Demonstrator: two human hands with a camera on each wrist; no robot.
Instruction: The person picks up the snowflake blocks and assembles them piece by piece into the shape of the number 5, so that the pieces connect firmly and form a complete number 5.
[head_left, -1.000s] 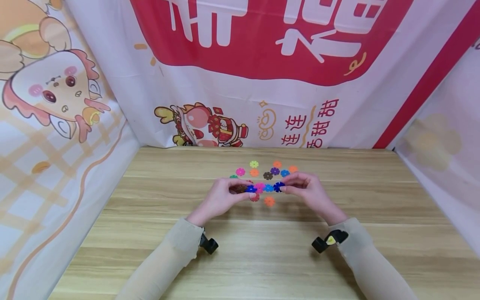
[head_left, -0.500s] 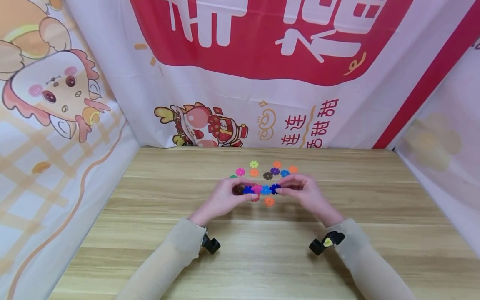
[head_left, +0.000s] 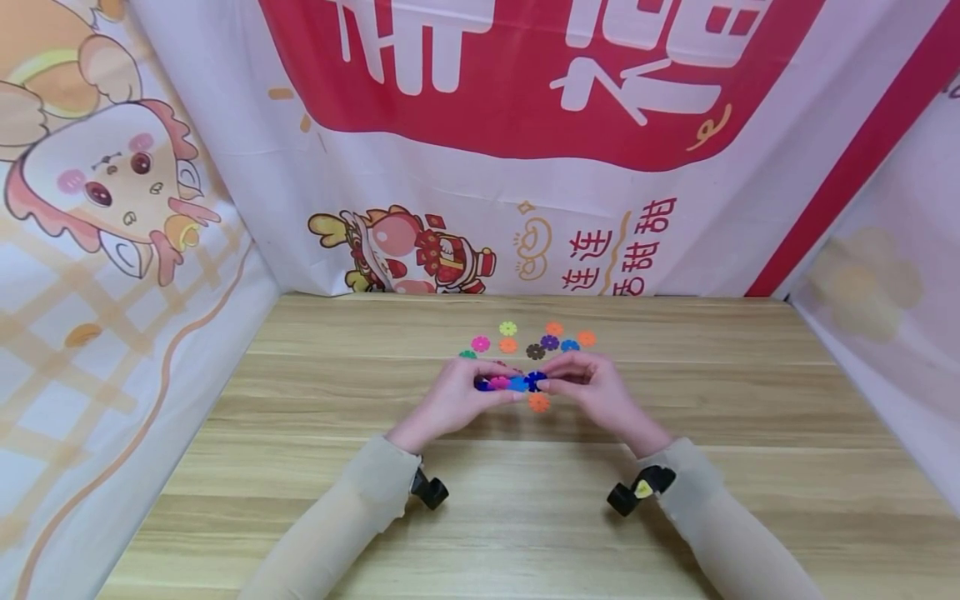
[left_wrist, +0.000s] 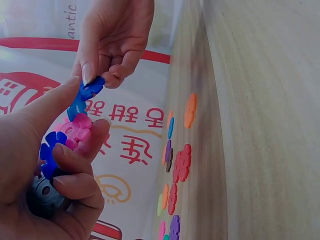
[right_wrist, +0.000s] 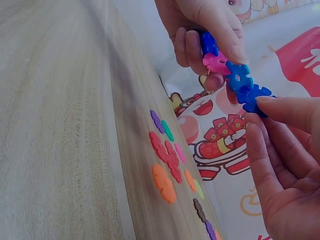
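Note:
A chain of interlocking flower-shaped plastic discs is held between both hands, above the table. My left hand (head_left: 453, 396) grips its left part, with a dark disc (left_wrist: 44, 197) in the palm and the fingers curled round a blue disc (left_wrist: 51, 155). A pink disc (left_wrist: 75, 131) and a light blue disc (right_wrist: 239, 76) follow along the chain. At the right end, my right hand (head_left: 597, 390) pinches a dark blue disc (right_wrist: 254, 98) between thumb and fingers. It overlaps the light blue disc; how deep they are slotted cannot be told.
Loose flower discs lie on the wooden table (head_left: 525, 508) behind and under the hands: an orange disc (head_left: 538, 403) nearest, red discs (right_wrist: 165, 155), a yellow-green disc (head_left: 507, 328), a brown disc (head_left: 536, 352) and several others. A printed cloth (head_left: 450, 179) hangs at the back.
Both hands and the chain have shifted slightly. The right hand and the dark blue disc moved left; the left hand crept right, and the dark disc went out of sight in the head view.

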